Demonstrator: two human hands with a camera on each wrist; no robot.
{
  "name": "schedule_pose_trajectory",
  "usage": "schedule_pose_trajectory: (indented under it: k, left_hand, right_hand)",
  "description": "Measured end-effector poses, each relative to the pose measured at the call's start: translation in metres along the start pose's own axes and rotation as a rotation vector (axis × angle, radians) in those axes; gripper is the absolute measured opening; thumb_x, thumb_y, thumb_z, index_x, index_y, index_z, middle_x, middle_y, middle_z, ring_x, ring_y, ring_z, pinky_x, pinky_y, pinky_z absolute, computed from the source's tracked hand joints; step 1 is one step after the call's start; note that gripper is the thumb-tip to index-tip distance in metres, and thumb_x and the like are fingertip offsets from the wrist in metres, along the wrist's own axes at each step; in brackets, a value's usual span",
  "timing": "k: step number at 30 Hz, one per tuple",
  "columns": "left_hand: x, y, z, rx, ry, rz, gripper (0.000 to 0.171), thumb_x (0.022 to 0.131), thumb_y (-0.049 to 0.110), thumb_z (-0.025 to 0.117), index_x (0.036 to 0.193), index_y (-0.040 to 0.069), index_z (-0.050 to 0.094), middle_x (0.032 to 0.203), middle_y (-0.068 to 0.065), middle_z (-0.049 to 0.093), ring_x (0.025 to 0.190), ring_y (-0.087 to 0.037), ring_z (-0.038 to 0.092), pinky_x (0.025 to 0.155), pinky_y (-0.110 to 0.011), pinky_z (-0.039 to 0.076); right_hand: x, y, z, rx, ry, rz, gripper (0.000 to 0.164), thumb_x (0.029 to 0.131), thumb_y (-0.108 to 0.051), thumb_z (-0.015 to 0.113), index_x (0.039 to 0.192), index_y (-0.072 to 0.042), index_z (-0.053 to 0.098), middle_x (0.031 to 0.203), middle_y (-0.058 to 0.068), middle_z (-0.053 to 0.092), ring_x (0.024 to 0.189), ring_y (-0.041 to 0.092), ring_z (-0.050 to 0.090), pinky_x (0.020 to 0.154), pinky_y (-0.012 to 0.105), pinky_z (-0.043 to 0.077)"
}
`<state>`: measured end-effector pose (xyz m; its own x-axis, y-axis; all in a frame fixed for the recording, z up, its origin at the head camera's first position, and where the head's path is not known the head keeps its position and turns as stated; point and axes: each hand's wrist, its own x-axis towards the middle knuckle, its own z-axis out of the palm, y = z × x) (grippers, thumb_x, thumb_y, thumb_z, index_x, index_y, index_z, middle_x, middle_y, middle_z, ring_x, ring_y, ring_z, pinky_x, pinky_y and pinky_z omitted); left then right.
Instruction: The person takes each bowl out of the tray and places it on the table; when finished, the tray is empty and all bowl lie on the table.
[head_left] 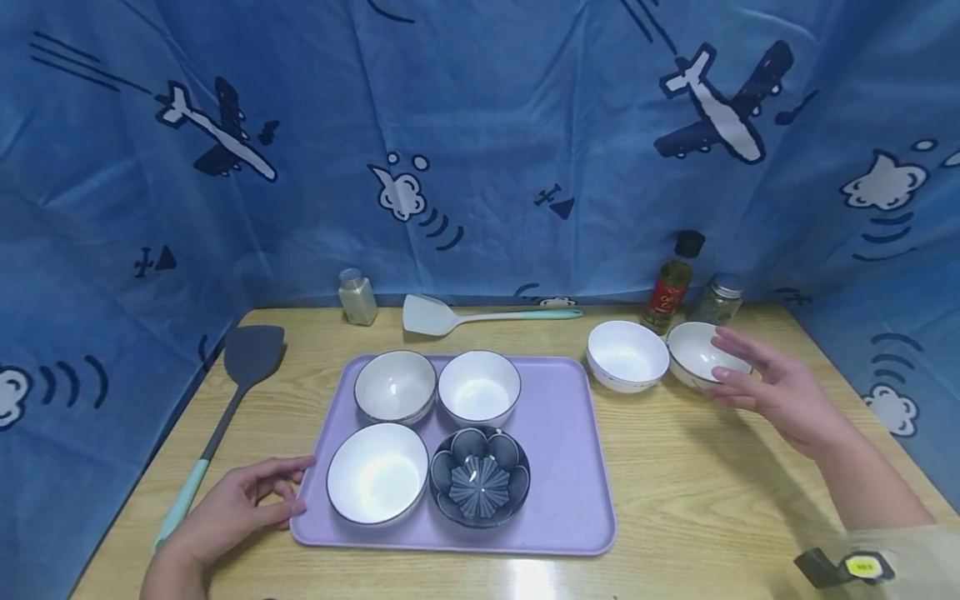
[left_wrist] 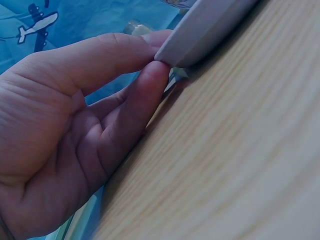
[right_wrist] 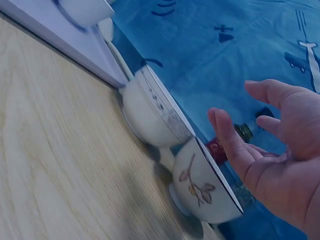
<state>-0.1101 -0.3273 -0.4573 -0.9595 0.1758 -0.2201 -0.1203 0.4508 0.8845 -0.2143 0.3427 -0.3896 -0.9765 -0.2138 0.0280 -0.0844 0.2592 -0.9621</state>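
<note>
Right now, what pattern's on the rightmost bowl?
Rightmost bowl: brown leafy branch, clearest in right wrist view.

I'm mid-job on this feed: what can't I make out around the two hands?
Head view: part of the rightmost round, white, dark-rimmed bowl is hidden behind the bare right hand.
Head view: lettering on the red label of the green glass bottle is too small to read.
Left wrist view: most of the flat lavender tray pinched by the bare left hand is cut off by the top edge.
</note>
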Motion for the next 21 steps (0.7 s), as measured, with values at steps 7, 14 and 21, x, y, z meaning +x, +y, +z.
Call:
schedule_pose_trajectory:
  k: [7, 14, 21]
  left_hand:
    - [0.002, 0.0, 0.001, -0.019, -0.01, -0.002, 0.063, 0.086, 0.021, 0.079, 0.141, 0.003, 0.054, 0.097, -0.011, 0.065, 0.088, -0.009, 0.062, 0.072, -0.025, 0.054]
    - [0.001, -0.001, 0.0, -0.013, -0.015, 0.015, 0.062, 0.087, 0.021, 0.078, 0.141, 0.002, 0.053, 0.097, -0.011, 0.065, 0.088, -0.008, 0.062, 0.071, -0.025, 0.055]
    - [0.001, 0.001, 0.0, -0.017, -0.013, -0.014, 0.064, 0.086, 0.022, 0.078, 0.142, 0.002, 0.053, 0.098, -0.011, 0.065, 0.088, -0.008, 0.062, 0.071, -0.025, 0.055]
  right_hand:
    - [0.002, -0.007, 0.019, -0.016, -0.055, 0.018, 0.065, 0.1, -0.013, 0.06, 0.158, -0.014, 0.029, 0.148, 0.0, 0.042, 0.094, 0.018, 0.073, 0.081, 0.028, 0.058]
    - [0.004, -0.012, 0.046, 0.078, -0.169, 0.026, 0.065, 0.101, -0.011, 0.058, 0.157, -0.006, 0.026, 0.147, 0.001, 0.045, 0.099, 0.027, 0.072, 0.085, 0.031, 0.058]
    - [0.01, -0.011, 0.077, 0.159, -0.267, 0.048, 0.064, 0.1, -0.009, 0.058, 0.156, -0.004, 0.026, 0.147, 0.004, 0.049, 0.098, 0.029, 0.072, 0.087, 0.036, 0.058]
